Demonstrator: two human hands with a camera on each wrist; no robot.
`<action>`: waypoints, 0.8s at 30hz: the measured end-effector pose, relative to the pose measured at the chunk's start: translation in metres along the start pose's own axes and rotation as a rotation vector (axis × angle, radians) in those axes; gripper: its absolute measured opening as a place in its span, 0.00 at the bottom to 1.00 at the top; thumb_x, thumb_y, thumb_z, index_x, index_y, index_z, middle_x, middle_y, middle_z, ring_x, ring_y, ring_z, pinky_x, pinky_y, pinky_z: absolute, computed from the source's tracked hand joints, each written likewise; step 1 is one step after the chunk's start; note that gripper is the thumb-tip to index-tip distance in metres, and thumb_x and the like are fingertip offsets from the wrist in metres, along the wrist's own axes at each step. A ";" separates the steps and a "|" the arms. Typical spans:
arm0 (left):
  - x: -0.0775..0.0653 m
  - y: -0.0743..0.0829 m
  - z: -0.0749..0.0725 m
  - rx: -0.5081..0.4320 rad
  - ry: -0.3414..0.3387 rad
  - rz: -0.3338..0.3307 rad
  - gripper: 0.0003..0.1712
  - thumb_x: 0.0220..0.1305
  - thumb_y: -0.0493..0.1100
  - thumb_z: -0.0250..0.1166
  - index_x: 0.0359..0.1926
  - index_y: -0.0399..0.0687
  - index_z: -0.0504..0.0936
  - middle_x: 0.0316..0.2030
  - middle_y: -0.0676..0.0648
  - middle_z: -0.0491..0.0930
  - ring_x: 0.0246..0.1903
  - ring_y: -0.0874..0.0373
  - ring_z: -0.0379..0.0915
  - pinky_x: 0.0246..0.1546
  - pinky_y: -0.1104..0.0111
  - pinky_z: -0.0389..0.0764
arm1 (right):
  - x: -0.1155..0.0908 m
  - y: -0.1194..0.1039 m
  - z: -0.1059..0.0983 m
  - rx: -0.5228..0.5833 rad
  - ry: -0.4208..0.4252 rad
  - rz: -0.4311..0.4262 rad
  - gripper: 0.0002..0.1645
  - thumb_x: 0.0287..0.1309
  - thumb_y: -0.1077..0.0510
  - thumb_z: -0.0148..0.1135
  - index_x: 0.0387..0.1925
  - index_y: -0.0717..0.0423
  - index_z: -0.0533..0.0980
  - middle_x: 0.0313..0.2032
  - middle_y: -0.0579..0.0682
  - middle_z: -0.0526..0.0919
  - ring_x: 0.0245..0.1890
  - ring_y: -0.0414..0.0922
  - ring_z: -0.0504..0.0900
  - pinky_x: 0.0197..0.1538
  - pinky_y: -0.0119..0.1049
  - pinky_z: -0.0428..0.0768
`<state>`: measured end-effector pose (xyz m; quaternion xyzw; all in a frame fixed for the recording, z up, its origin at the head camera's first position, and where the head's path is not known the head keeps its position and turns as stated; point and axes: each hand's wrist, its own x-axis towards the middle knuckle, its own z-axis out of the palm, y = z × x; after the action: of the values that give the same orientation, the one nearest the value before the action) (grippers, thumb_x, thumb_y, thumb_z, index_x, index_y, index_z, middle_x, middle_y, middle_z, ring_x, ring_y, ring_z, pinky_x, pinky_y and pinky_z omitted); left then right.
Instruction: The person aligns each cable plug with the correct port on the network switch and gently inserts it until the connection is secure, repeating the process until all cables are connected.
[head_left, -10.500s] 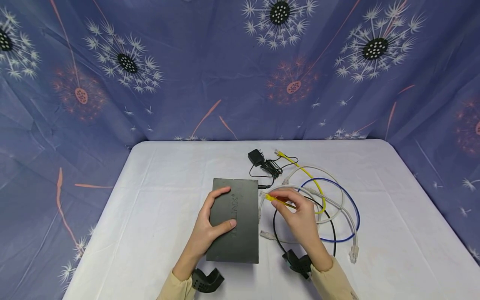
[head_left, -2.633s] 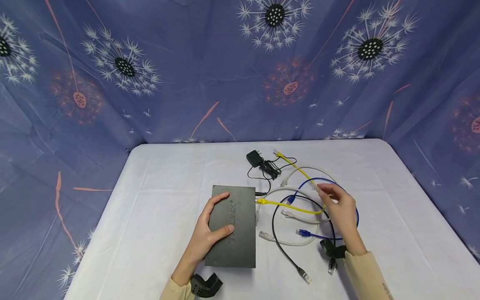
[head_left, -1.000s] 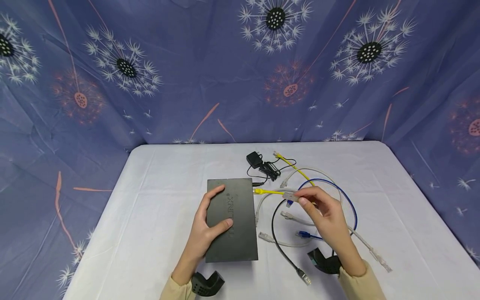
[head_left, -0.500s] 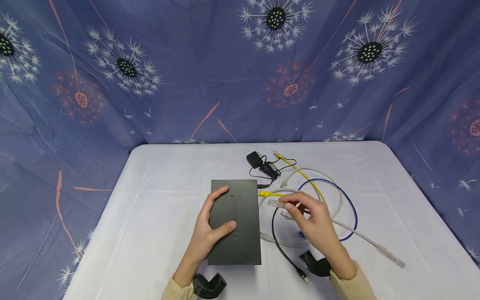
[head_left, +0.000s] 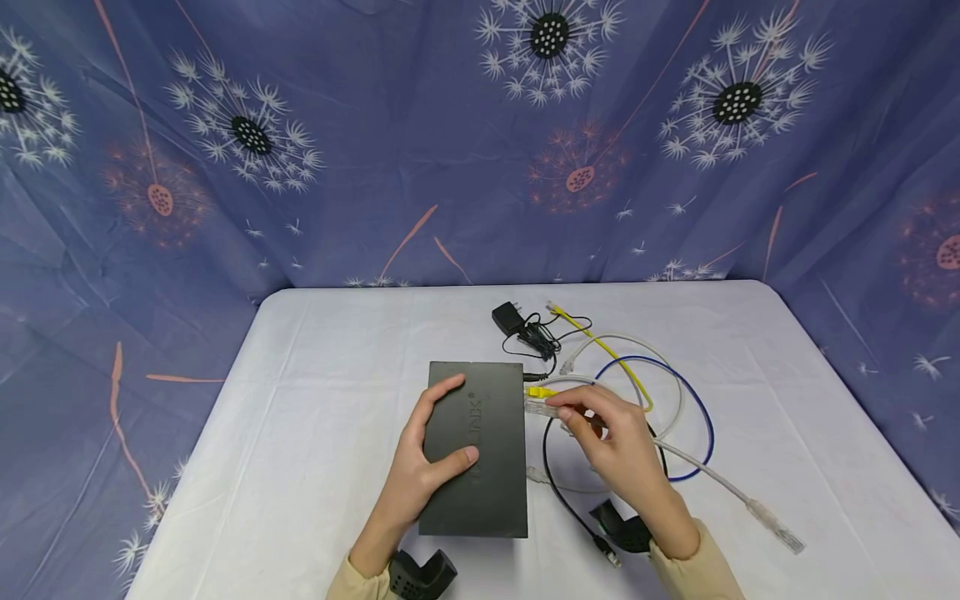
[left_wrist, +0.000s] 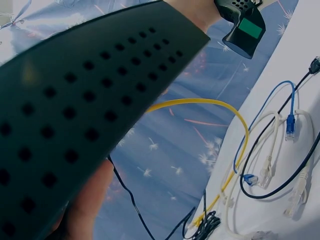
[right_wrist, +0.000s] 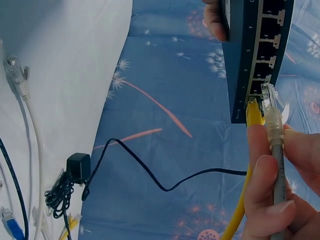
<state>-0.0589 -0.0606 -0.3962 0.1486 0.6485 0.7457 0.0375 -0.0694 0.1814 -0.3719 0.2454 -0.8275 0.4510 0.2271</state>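
Note:
My left hand (head_left: pixel 423 462) grips a black TP-LINK network switch (head_left: pixel 491 496), thumb on its top face, holding it up off the table. A yellow network cable (right_wrist: pixel 253 114) is plugged into an end port beside the power lead. Between thumb and fingers, my right hand (head_left: pixel 618 433) pinches a grey network cable (right_wrist: pixel 279 172) just behind its clear plug (right_wrist: pixel 272 117). The plug's tip is right at the port row (right_wrist: pixel 265 55), next to the yellow plug. In the left wrist view the perforated underside (left_wrist: pixel 90 95) of the switch hides most of the hands.
A black power adapter (head_left: pixel 507 318) with bundled cord lies at the back, its lead running to the switch. Loose blue (head_left: pixel 708 417), black (head_left: pixel 558 492) and grey cables lie coiled on the white table (head_left: pixel 300 450). The grey cable's other plug (head_left: pixel 776 527) extends to the right.
Earlier my right hand held the yellow plug off the switch; now that plug sits in a port. Since then the hand has taken the grey cable and brought its plug left to the ports.

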 end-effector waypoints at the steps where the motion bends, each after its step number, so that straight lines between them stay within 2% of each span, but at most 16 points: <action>1: 0.000 0.000 0.000 -0.001 -0.003 0.001 0.42 0.54 0.34 0.66 0.69 0.60 0.64 0.65 0.47 0.61 0.56 0.43 0.62 0.53 0.49 0.62 | 0.000 -0.001 0.000 -0.008 -0.003 0.005 0.19 0.50 0.76 0.65 0.37 0.51 0.83 0.33 0.44 0.83 0.23 0.35 0.71 0.23 0.24 0.67; 8: 0.000 0.000 0.000 0.002 -0.010 0.003 0.42 0.54 0.34 0.67 0.69 0.60 0.63 0.65 0.46 0.62 0.56 0.43 0.63 0.53 0.49 0.62 | 0.001 -0.004 -0.002 -0.053 -0.035 0.028 0.17 0.52 0.74 0.65 0.37 0.49 0.83 0.31 0.38 0.81 0.22 0.34 0.69 0.23 0.24 0.67; 12: -0.001 0.000 -0.001 -0.005 -0.009 -0.006 0.42 0.54 0.34 0.67 0.69 0.60 0.63 0.64 0.46 0.62 0.56 0.43 0.63 0.53 0.49 0.62 | 0.001 -0.003 -0.001 -0.074 -0.059 -0.007 0.17 0.49 0.73 0.68 0.37 0.50 0.82 0.30 0.37 0.79 0.23 0.34 0.69 0.24 0.23 0.66; 17: -0.001 -0.001 -0.002 -0.007 0.002 -0.022 0.42 0.54 0.35 0.67 0.69 0.61 0.63 0.64 0.46 0.62 0.56 0.43 0.62 0.54 0.50 0.61 | 0.001 -0.002 0.001 -0.077 -0.080 -0.060 0.22 0.40 0.74 0.72 0.37 0.51 0.80 0.29 0.39 0.78 0.21 0.37 0.69 0.25 0.22 0.65; 24: -0.002 -0.003 -0.004 -0.008 -0.005 -0.025 0.42 0.54 0.35 0.67 0.69 0.61 0.63 0.64 0.46 0.63 0.55 0.42 0.62 0.53 0.50 0.61 | 0.002 0.001 0.003 -0.063 -0.046 -0.128 0.23 0.37 0.76 0.73 0.37 0.53 0.81 0.33 0.44 0.76 0.22 0.36 0.69 0.23 0.23 0.66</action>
<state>-0.0587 -0.0648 -0.3999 0.1424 0.6473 0.7472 0.0489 -0.0720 0.1785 -0.3731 0.3011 -0.8289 0.4035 0.2439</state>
